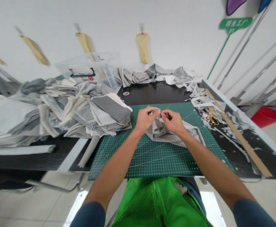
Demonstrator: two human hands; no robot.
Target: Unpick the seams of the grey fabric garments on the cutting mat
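A piece of light grey fabric [168, 138] lies bunched on the green cutting mat [147, 160], its far edge lifted between my hands. My left hand [147, 119] is closed, thumb and forefinger pinching that edge. Close beside it my right hand [173, 120] pinches the same fabric, and the fingertips of both hands nearly meet. Something small and dark shows at the right fingertips, too small to make out. The rest of the cloth spreads toward the right under my right wrist.
Piles of grey and white fabric [109, 110] cover the left side, before a clear plastic box [88, 67]. Fabric scraps line the back and right. A wooden ruler [240, 135] and gold-handled scissors [212, 119] lie right. A tape roll [126, 93] sits behind the mat.
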